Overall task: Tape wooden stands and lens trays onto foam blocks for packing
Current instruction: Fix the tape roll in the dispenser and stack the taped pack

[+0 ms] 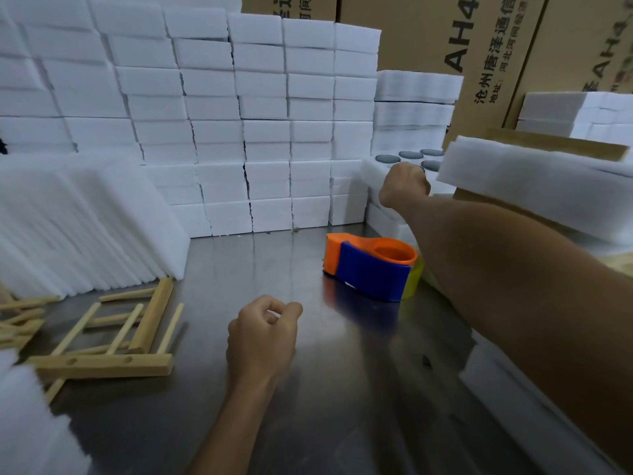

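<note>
Both forearms were bare from the edge of the view to the wrist, with no sleeve showing on either. The left hand (262, 337) wore nothing. The right hand (404, 185) carried what looked like a dark ring on one finger, though blur made that uncertain.

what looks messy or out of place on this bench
The wooden stands at the left lie tipped over in a loose tangle on the steel table, not upright. The tape dispenser sits flat and looks fine.
</note>
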The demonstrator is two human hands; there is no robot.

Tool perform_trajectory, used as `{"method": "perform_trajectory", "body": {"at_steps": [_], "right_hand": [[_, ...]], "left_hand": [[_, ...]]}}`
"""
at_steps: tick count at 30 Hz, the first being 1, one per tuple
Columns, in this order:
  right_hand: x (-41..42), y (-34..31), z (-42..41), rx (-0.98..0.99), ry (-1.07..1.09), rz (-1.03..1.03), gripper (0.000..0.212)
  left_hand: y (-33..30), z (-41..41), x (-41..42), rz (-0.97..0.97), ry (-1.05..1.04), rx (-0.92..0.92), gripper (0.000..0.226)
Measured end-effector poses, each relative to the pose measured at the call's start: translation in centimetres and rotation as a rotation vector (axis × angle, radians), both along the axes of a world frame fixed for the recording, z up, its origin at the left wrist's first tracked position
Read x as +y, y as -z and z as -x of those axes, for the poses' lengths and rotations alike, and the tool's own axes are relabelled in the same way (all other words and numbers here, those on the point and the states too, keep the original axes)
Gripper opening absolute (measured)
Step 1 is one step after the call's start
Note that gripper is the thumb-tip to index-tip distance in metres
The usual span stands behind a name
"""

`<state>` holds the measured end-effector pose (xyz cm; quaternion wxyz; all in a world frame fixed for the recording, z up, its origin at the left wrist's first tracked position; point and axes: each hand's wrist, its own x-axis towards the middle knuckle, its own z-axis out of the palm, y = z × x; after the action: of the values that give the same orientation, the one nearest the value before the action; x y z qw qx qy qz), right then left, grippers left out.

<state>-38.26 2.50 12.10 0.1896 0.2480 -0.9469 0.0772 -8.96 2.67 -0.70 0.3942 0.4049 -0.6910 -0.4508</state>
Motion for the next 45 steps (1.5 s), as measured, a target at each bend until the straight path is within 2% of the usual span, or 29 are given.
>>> {"method": "perform_trajectory", "body": {"at_steps": [5,12,18,23,31,37,41,42,45], "right_hand": [[-0.6,0.3,-2.2,-0.062,-0.024,0.169,0.054],[-1.8,0.3,-6.8,-0.103,-0.140,0.287,0.066],[-0.9,1.7,-11.1,-0.114,-0.254,0.462,0.035],[0.9,3.3,-15.0,-0.137,-0.321,0.641,0.022],[4.2,7.7,-20.2,-0.111,-0.505,0.789,0.021],[6.5,11.7,-20.7,-0.046,-0.728,0.730,0.022],[7.0,12.4,-20.3,-0.058,-0.879,0.610,0.030],[7.0,12.4,-20.2,-0.060,-0.903,0.591,0.031],[7.1,12.6,-20.0,-0.100,-0.929,0.581,0.036]], "left_hand": [[-0.1,-0.1,0.1,0.006,0.017,0.007,0.032],[0.5,-0.1,-0.4,-0.022,-0.002,0.034,0.022],[0.4,-0.2,-0.4,-0.050,0.008,0.068,0.023],[0.2,-0.3,-0.5,-0.112,0.021,0.134,0.018],[-0.4,-1.1,-1.5,-0.309,-0.027,0.420,0.015],[-0.2,-1.4,-2.0,-0.380,0.001,0.571,0.027],[-0.5,-2.2,-2.5,-0.554,0.045,0.842,0.023],[-0.5,-2.6,-2.7,-0.618,0.083,0.918,0.029],[-0.2,-3.7,-2.9,-0.704,0.192,1.025,0.068]]}}
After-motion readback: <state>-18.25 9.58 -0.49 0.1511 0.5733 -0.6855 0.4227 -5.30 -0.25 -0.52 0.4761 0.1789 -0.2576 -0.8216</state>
